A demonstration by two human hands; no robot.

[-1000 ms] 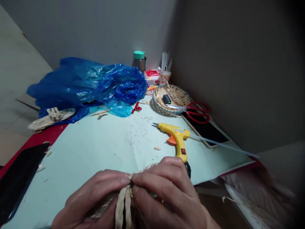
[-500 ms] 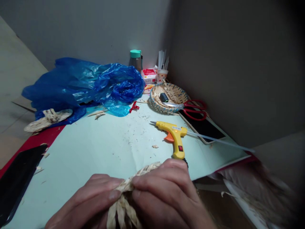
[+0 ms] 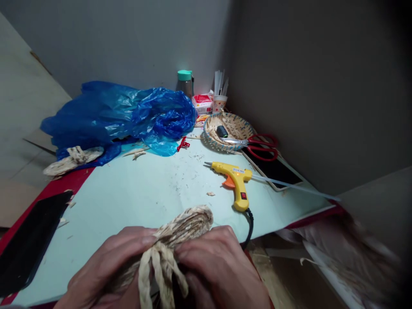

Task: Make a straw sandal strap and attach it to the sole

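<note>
My left hand and my right hand are side by side at the near edge of the table, both closed on a woven piece of dried straw-coloured strips. Its braided body sticks out past my fingertips. Loose strip ends hang down between my hands. A yellow glue gun lies just beyond my right hand, its black cord running down toward it.
A pale green sheet covers the table. A crumpled blue plastic bag lies far left, a small woven basket and red scissors far right, a phone beside them. A black object sits at the near left.
The woven piece has been turned and pushed forward, so more of its braided body shows beyond my fingers. My hands have dropped lower in the view.
</note>
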